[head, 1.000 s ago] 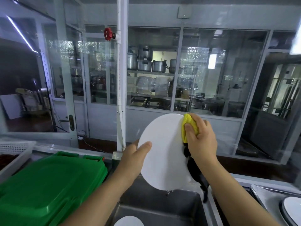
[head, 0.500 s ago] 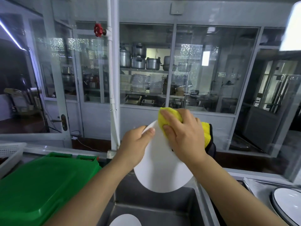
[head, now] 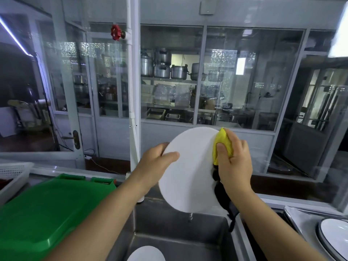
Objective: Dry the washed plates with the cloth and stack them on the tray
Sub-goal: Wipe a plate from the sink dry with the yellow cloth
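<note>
A white round plate (head: 190,170) is held upright over the steel sink (head: 169,223). My left hand (head: 156,161) grips its left edge, thumb on the face. My right hand (head: 233,161) clutches a yellow and black cloth (head: 222,146) against the plate's upper right rim; the cloth's black part hangs down below my wrist. Water drips from the plate's bottom edge. Another white plate (head: 146,253) lies low in the sink. At the far right a dark-rimmed white plate (head: 333,236) lies on a metal tray (head: 295,215).
A green plastic lid (head: 43,210) covers the counter to the left of the sink. A white perforated basket (head: 13,174) sits at the far left. A white pipe (head: 132,91) with a red valve (head: 115,32) rises behind the sink, before glass partitions.
My right hand with the cloth has slid from the plate's top middle to its upper right rim. The plate has turned more face-on toward me.
</note>
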Demonstrator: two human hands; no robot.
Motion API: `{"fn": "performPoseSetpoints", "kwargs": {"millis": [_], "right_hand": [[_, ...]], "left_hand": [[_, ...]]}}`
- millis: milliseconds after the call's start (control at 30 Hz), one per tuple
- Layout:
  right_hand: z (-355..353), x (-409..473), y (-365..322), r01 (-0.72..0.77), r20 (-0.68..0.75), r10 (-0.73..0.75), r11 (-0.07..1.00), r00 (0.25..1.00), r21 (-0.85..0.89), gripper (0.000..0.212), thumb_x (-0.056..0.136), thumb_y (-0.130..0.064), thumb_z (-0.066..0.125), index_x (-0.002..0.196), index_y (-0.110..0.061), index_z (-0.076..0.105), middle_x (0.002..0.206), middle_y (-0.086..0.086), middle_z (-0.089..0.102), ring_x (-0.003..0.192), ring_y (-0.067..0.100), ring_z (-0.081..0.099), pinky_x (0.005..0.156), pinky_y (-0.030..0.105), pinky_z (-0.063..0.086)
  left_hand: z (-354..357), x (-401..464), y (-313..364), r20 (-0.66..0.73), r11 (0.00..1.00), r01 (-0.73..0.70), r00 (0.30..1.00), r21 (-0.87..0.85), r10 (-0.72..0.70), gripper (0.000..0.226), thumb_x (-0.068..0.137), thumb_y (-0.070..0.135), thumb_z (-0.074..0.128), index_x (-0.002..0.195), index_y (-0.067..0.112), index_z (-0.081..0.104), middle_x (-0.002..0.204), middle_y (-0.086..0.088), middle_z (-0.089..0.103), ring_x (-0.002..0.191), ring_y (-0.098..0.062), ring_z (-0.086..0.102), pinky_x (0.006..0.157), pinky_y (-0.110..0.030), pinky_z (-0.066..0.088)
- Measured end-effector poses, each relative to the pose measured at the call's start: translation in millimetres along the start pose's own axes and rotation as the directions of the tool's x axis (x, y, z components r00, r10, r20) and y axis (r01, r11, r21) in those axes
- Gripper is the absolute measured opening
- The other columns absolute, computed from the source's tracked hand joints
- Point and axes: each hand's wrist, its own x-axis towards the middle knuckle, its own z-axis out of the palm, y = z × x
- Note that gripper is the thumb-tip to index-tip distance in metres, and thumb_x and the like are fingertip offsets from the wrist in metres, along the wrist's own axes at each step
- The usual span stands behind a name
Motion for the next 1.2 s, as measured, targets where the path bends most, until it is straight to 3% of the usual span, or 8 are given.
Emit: {"fn": "performPoseSetpoints", "kwargs": {"millis": [167, 300, 500, 633, 767, 1000, 1100, 1200], "right_hand": [[-2.9, 4.4, -18.3, 0.364, 0.059, -0.359, 0.915, 0.931, -0.176, 0.043, 0.093, -0.033, 0.046, 0.135, -0.024, 0.052, 0.105, 0.007, 0.052, 0.077, 0.027, 0.053, 0.060, 0.032, 0.040], [3.6, 9.7, -33.3, 0.631, 0.101, -0.637, 0.707, 0.765, -0.321, 0.038, 0.097, -0.033, 0.044, 0.131, -0.021, 0.058, 0.111, 0.015, 0.060, 0.086, 0.033, 0.053, 0.069, 0.043, 0.042], [0.7, 12.5, -18.7, 0.456, 0.060, -0.465, 0.822, 0.883, -0.342, 0.048, 0.096, -0.032, 0.040, 0.141, -0.018, 0.045, 0.122, 0.020, 0.052, 0.094, 0.036, 0.047, 0.078, 0.044, 0.042], [7.3, -11.2, -0.3, 0.239, 0.025, -0.251, 0.880, 0.968, -0.410, 0.058, 0.094, -0.033, 0.035, 0.146, -0.008, 0.035, 0.137, 0.024, 0.040, 0.101, 0.036, 0.036, 0.091, 0.048, 0.034], [14.1, -25.6, 2.2, 0.178, 0.081, -0.159, 0.887, 0.984, -0.426, 0.061, 0.091, -0.025, 0.048, 0.145, -0.002, 0.032, 0.142, 0.026, 0.036, 0.103, 0.039, 0.036, 0.093, 0.049, 0.030], [21.0, -0.8, -37.3, 0.438, 0.129, -0.422, 0.814, 0.897, -0.382, 0.055, 0.091, -0.028, 0.044, 0.141, -0.006, 0.043, 0.139, 0.015, 0.046, 0.096, 0.037, 0.044, 0.082, 0.047, 0.041], [30.4, -16.9, -47.9, 0.578, 0.187, -0.549, 0.741, 0.815, -0.344, 0.053, 0.088, -0.030, 0.045, 0.135, -0.009, 0.052, 0.135, 0.009, 0.052, 0.092, 0.029, 0.038, 0.073, 0.041, 0.042], [38.3, -44.4, -49.1, 0.650, 0.275, -0.590, 0.704, 0.759, -0.284, 0.054, 0.087, -0.030, 0.045, 0.138, -0.013, 0.048, 0.141, 0.002, 0.041, 0.091, 0.027, 0.040, 0.070, 0.038, 0.041]], "left_hand": [[-4.2, 9.6, 9.4, 0.016, 0.983, -0.029, 1.000, 0.184, 0.027, 0.046, 0.095, 0.047, 0.047, 0.071, 0.015, 0.068, 0.059, 0.003, 0.064, 0.054, -0.010, 0.061, 0.055, -0.021, 0.043], [10.0, 3.4, 8.3, -0.052, 0.982, -0.085, 0.994, 0.170, 0.095, 0.052, 0.095, 0.045, 0.049, 0.068, 0.002, 0.057, 0.059, -0.003, 0.054, 0.056, -0.016, 0.053, 0.057, -0.028, 0.036], [3.7, -5.1, 1.4, -0.161, 0.997, -0.071, 0.984, 0.040, 0.076, 0.063, 0.092, 0.058, 0.046, 0.087, -0.003, 0.063, 0.081, -0.026, 0.065, 0.075, -0.041, 0.064, 0.066, -0.037, 0.046], [-0.6, -5.1, -4.0, -0.297, 0.987, -0.094, 0.954, -0.131, 0.052, 0.032, 0.092, 0.052, 0.047, 0.079, 0.036, 0.072, 0.078, 0.005, 0.074, 0.073, -0.014, 0.071, 0.061, -0.032, 0.056], [-0.1, -4.7, -6.4, -0.316, 0.980, -0.107, 0.947, -0.168, 0.049, 0.031, 0.093, 0.051, 0.046, 0.075, 0.045, 0.070, 0.075, 0.012, 0.073, 0.066, -0.004, 0.069, 0.054, -0.021, 0.053], [15.4, -1.4, -12.0, -0.319, 0.986, -0.023, 0.947, -0.164, -0.031, 0.042, 0.092, 0.060, 0.041, 0.081, 0.031, 0.069, 0.080, 0.003, 0.073, 0.076, -0.017, 0.069, 0.067, -0.033, 0.054], [18.1, 3.9, -10.6, -0.326, 0.962, -0.015, 0.942, -0.274, -0.078, 0.043, 0.089, 0.062, 0.045, 0.076, 0.032, 0.073, 0.076, 0.002, 0.074, 0.070, -0.013, 0.070, 0.056, -0.025, 0.054], [16.6, 8.5, -5.8, -0.326, 0.903, -0.042, 0.939, -0.428, -0.112, 0.050, 0.069, 0.073, 0.059, 0.073, 0.027, 0.075, 0.080, -0.002, 0.075, 0.079, -0.020, 0.072, 0.072, -0.037, 0.058]]}}
